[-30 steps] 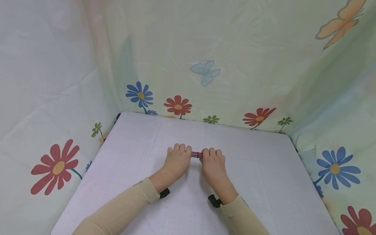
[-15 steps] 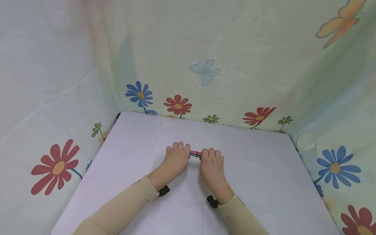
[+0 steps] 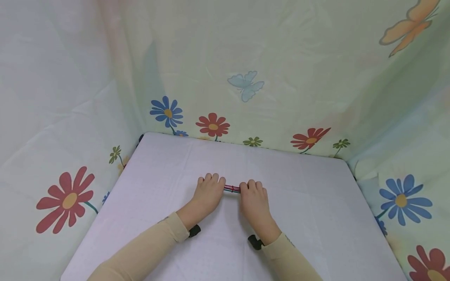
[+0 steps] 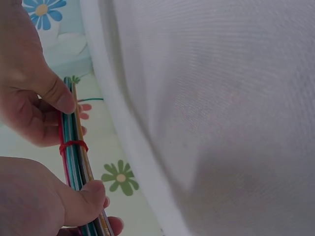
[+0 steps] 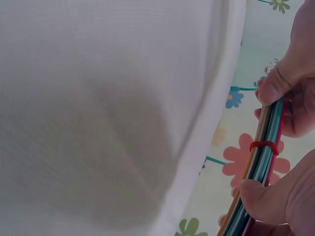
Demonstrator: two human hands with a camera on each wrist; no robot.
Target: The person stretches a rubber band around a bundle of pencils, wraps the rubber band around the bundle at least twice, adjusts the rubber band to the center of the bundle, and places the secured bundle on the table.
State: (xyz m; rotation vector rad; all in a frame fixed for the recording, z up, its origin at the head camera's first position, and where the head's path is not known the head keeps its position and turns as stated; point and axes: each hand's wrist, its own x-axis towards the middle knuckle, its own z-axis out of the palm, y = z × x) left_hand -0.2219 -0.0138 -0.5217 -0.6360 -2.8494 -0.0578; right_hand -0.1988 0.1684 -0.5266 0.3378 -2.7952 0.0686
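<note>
Both hands hold one bundle of slim coloured pencils (image 3: 227, 188) above the table, lying nearly level from side to side. Teal, red, gold and dark barrels (image 5: 269, 162) show close together. Around their middle runs a thin red rubber band (image 4: 74, 145), in the gap between the two hands. My left hand (image 3: 208, 194) grips the left part, its thumb (image 4: 88, 196) pressed along the barrels. On the other side my right hand (image 3: 254, 201) grips the right part, thumb (image 5: 256, 194) against the pencils. The fingers cover both outer portions of the bundle.
A white cloth covers the table (image 3: 302, 218). Behind it hangs a pale curtain (image 3: 281, 58) printed with flowers and butterflies, which also closes in both sides. Black wrist-worn pieces (image 3: 255, 242) stick out beneath the beige sleeves (image 3: 147, 249).
Both hands have shifted slightly left with the pencils, rising a little and then dipping lower. The gap between them, where the band shows, is slightly wider.
</note>
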